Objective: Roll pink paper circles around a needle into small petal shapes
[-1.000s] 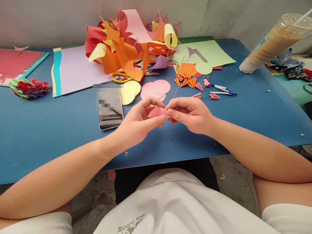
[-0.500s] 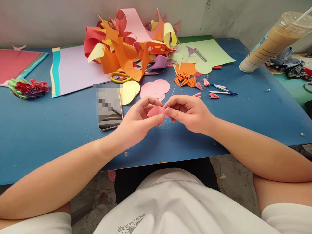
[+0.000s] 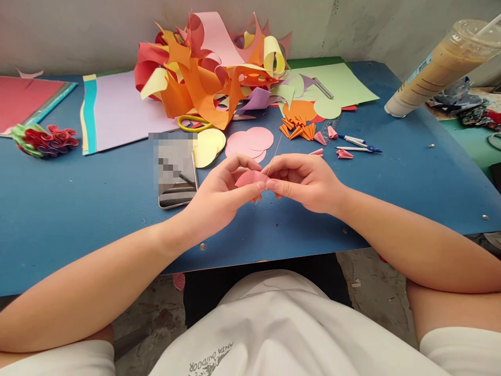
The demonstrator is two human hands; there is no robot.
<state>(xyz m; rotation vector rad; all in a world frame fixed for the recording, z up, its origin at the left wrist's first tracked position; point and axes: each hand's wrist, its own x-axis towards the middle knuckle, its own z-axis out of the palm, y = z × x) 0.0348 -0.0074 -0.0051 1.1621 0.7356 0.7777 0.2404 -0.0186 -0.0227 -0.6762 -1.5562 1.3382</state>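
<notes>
Above the front middle of the table, a piece of pink paper [image 3: 249,179], folded or curled, is held between my two hands. My left hand [image 3: 229,188] pinches it between thumb and fingers. At its right end, the thumb and index finger of my right hand [image 3: 303,183] are closed on the paper's edge. A thin wire [image 3: 276,151] slants past the right fingertips and the paper, and its lower tip shows below my left thumb. Whether the wire goes through the paper cannot be made out. Just beyond lie flat pink paper circles [image 3: 258,138].
Yellow paper circles [image 3: 209,146] and a phone [image 3: 178,196] lie left of my hands. Orange folded cones [image 3: 299,129], pink cones [image 3: 320,138] and a compass [image 3: 358,149] lie right. Behind are scissors [image 3: 191,124] and paper scraps [image 3: 211,68]. A drink cup [image 3: 434,68] stands far right.
My right thumb has drawn back slightly to the right, and the wire now shows in front of its tip. The left hand and the pink paper are almost unmoved.
</notes>
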